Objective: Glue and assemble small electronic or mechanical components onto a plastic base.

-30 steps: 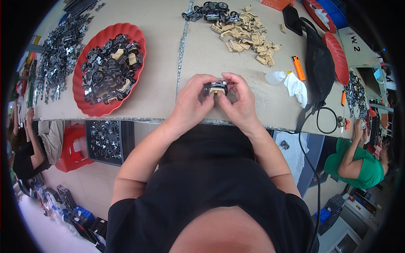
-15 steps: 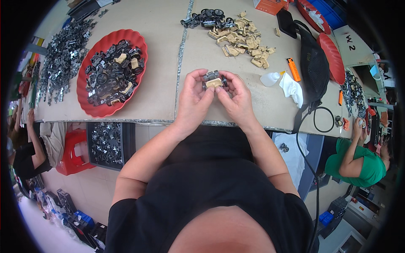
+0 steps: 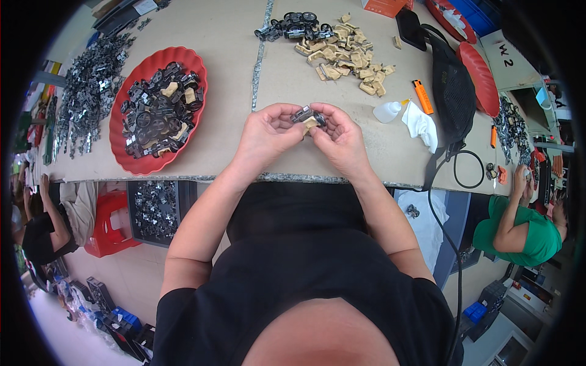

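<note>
Between both hands, above the table (image 3: 232, 140), I hold a small toy car chassis (image 3: 303, 114) with black wheels and a tan plastic piece (image 3: 310, 123) on it. My left hand (image 3: 268, 133) grips its left side, with the thumb near the tan piece. Fingers and thumb of my right hand (image 3: 339, 134) close on its right side. My fingers cover part of the chassis. Beyond my hands lies a pile of loose tan pieces (image 3: 357, 58), with several black wheeled chassis (image 3: 296, 25) at its left.
To the left stands a red scalloped tray (image 3: 116, 131) of wheeled chassis, some with tan pieces. Farther left are heaped dark parts (image 3: 91, 85). At right lie a small white bottle (image 3: 387, 112), white cloth (image 3: 421, 127), orange lighter (image 3: 422, 96) and black bag (image 3: 452, 91). A person in green (image 3: 519, 232) sits at right.
The chassis has been tilted and turned between my hands. My left hand has shifted left and its thumb now lies across the tan piece. The whole view has moved slightly.
</note>
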Available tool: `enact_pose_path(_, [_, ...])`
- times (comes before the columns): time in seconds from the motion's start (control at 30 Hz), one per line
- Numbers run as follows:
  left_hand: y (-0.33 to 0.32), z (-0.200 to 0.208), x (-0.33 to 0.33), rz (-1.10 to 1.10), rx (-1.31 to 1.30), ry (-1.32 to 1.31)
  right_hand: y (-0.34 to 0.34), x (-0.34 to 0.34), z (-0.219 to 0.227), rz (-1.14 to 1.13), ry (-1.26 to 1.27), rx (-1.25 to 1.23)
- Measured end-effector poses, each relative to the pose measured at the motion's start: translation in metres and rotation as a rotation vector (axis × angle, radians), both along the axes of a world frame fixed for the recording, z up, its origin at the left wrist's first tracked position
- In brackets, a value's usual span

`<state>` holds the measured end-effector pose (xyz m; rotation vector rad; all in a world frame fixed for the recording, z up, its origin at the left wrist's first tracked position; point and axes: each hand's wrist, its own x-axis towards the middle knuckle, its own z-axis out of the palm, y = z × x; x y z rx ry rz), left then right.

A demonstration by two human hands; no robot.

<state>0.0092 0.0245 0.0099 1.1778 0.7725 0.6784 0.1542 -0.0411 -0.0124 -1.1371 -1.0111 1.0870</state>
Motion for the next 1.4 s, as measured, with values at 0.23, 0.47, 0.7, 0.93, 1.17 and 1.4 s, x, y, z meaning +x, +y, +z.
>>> enact_pose_path(0.23, [-0.001, -0.004, 0.002, 0.023, 0.08, 0.06, -0.002, 0.0, 0.003, 0.018, 0.012, -0.009])
enact_pose_path(0.47, [-0.008, -0.005, 0.004, 0.029, 0.083, 0.022, -0.002, 0.002, 0.003, 0.027, 0.038, -0.002])
enact_pose_path(0.7, [-0.002, 0.015, -0.025, 0.264, 0.375, 0.092, -0.001, -0.002, 0.009, 0.009, 0.024, 0.06])
enact_pose_path(0.93, [0.057, 0.037, -0.156, 0.919, 0.911, 0.613, 0.0, -0.003, 0.001, 0.027, 0.0, 0.034])
enact_pose_path(1.17, [0.056, 0.048, -0.048, 0.607, 1.187, 0.654, -0.004, 0.002, 0.0, -0.019, -0.002, 0.017])
enact_pose_path(1.4, [0.064, -0.016, 0.064, 0.075, 1.218, 0.523, -0.023, 0.001, 0.004, -0.364, -0.019, 0.141])
